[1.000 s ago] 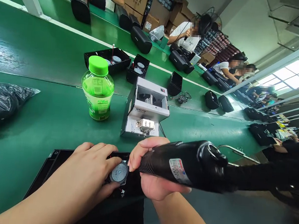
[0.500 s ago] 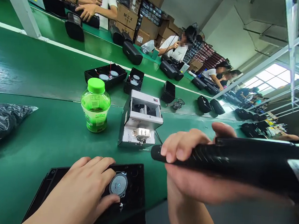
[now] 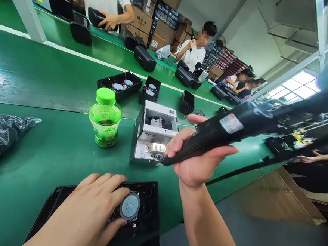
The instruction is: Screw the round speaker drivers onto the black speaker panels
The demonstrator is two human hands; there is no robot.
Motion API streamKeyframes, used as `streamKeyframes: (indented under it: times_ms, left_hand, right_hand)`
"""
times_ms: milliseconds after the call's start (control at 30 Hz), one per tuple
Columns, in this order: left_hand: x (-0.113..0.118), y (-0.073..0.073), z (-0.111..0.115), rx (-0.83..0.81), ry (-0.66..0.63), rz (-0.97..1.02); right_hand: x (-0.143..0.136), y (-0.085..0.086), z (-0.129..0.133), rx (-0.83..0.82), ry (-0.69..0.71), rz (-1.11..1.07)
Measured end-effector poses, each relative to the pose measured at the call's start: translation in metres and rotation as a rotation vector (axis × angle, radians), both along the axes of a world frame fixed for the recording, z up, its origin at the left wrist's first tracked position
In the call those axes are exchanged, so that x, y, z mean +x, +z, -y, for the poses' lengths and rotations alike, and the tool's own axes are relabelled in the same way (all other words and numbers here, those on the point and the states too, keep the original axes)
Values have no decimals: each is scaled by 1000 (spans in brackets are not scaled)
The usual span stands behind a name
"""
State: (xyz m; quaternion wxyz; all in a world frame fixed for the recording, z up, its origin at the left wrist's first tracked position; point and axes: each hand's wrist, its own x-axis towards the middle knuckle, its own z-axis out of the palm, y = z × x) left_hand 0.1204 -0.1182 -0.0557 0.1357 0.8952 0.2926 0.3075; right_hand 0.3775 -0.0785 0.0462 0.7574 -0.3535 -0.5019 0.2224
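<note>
My left hand (image 3: 95, 204) rests over a black plastic speaker housing (image 3: 150, 223), its thumb and fingers around a round grey speaker driver (image 3: 130, 207) that sits inside. A short lead with a small white connector lies by the thumb. My right hand (image 3: 196, 168) grips a black electric screwdriver (image 3: 208, 135), tilted with its tip down to the left. That tip is at the front of a white and grey screw feeder (image 3: 159, 134), at its metal outlet; whether it touches a screw I cannot tell.
A green-capped bottle (image 3: 104, 119) stands left of the feeder. At far left lies a black plastic bag (image 3: 6, 134). Behind are open housings with drivers (image 3: 120, 85) and a black box (image 3: 187, 102). Across the green bench (image 3: 53, 141), several people work among black speakers (image 3: 145, 58). The screwdriver's cable trails right.
The screwdriver has swung from nearly level to a slant, its tip now down at the feeder's outlet. My left hand stays on the driver. A person opposite now handles a black speaker.
</note>
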Motion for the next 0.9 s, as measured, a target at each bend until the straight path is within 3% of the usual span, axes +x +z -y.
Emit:
streamKeyframes:
  times_ms: [200,467,900]
  left_hand:
    - [0,-4,2,66,7,-14]
    - [1,-9,2,78,38,-18]
    - [-3,-12,1,49,12,-70]
  right_hand:
    - [2,4,21,82,-90,-13]
    - [-2,5,3,94,-106,-6]
    - [4,-1,1,108,-82,14]
